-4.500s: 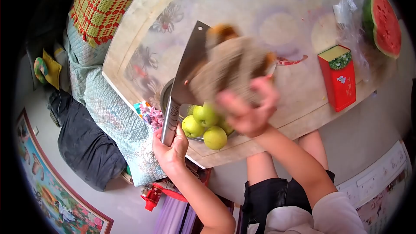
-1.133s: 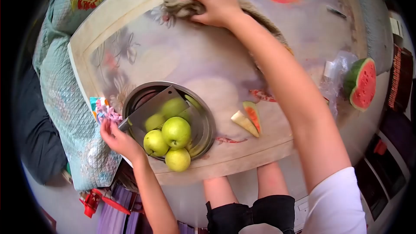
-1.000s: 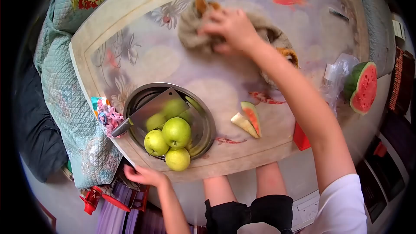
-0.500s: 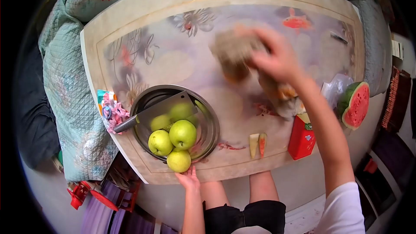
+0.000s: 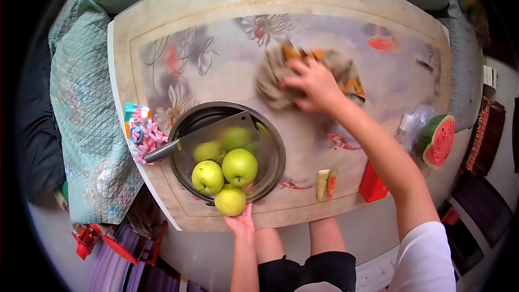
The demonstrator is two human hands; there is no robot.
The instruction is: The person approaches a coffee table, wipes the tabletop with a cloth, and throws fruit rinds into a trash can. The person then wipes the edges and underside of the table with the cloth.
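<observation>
My right hand [image 5: 309,84] presses on a crumpled grey-brown cloth [image 5: 273,78] with orange patches, spread on the table, its fingers bent into the folds. At the table's front edge, my left hand [image 5: 241,221] lies palm up with fingers stretched out, against a yellow-green fruit [image 5: 230,200]; the fruit hides part of the hand. That fruit rests at the near rim of a steel basin [image 5: 278,151]. Two green apples [image 5: 239,167] [image 5: 207,177] sit beside it. Across the basin lies a cleaver [image 5: 216,135], its handle over the left rim.
Two rind strips [image 5: 323,184] [image 5: 332,185] lie near the front edge. A red box [image 5: 372,184], a clear plastic bag [image 5: 413,124] and a cut watermelon [image 5: 438,140] stand at the right. Pink hair ties [image 5: 148,138] lie left of the basin. A dark small object [image 5: 424,64] is at far right.
The cloth, lifted and blurred before, now lies spread on the table under my right hand, which has moved slightly left and down. My left hand stays by the fruit. The whole view has shifted a little.
</observation>
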